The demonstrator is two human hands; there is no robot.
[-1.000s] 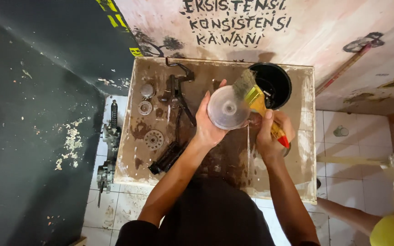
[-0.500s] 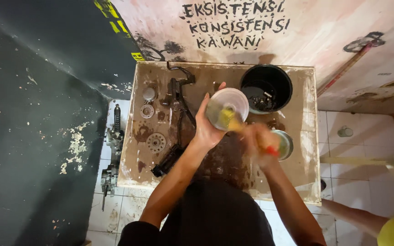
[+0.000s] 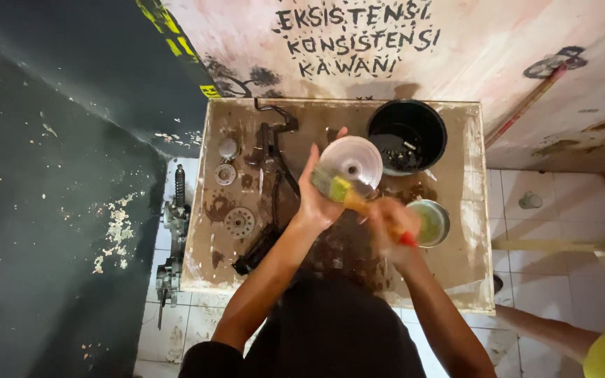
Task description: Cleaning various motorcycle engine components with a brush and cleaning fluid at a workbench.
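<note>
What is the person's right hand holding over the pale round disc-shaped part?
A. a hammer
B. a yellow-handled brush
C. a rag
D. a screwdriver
B: the right hand grips a yellow-handled brush, its bristles against the pale round disc-shaped part held up by the left hand.

The disc [image 3: 352, 162] sits in the left hand [image 3: 316, 199] over the table [image 3: 468, 231]; the bucket [image 3: 407, 136] stands behind it; the bowl [image 3: 430, 222] lies right of the right hand [image 3: 390, 222].

wall lettering [image 3: 356, 38] | black, hand-painted | pale wall above table
</note>
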